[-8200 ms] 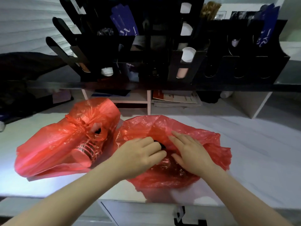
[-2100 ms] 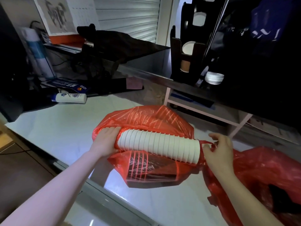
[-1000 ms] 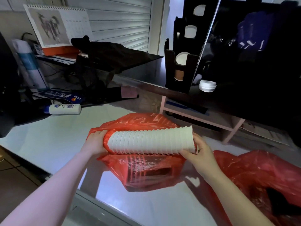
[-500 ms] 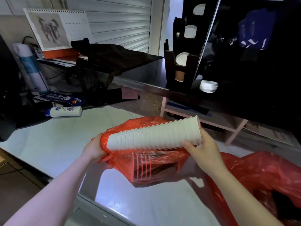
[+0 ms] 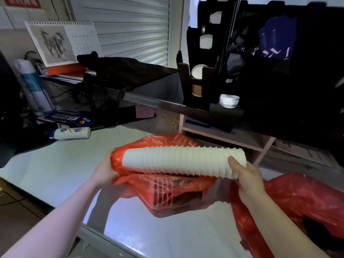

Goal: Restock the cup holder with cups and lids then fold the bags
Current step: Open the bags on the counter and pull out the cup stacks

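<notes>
A long stack of white paper cups (image 5: pixel 183 162) lies nearly level above the counter, most of it out of a red plastic bag (image 5: pixel 167 190). My right hand (image 5: pixel 245 175) grips the wide end of the stack. My left hand (image 5: pixel 105 169) holds the bag's red plastic bunched around the narrow end. Inside the bag a second ribbed stack shows through the plastic. Another red bag (image 5: pixel 297 207) lies at the right with something dark inside. The black cup holder (image 5: pixel 202 75) stands on the raised ledge behind, with white cups in its slots and white lids (image 5: pixel 229 100) at its foot.
The white counter (image 5: pixel 55 164) runs left with a lying white bottle (image 5: pixel 71 132), a blue pamphlet (image 5: pixel 68 119) and dark clutter behind it. A desk calendar (image 5: pixel 61 45) and a blue-white canister (image 5: pixel 34 88) stand at back left. A pale wooden shelf (image 5: pixel 223 135) sits under the ledge.
The cup stack has come further out of the bag and its wide end has dropped back to nearly level. My right hand stays on that end; my left still holds the bag.
</notes>
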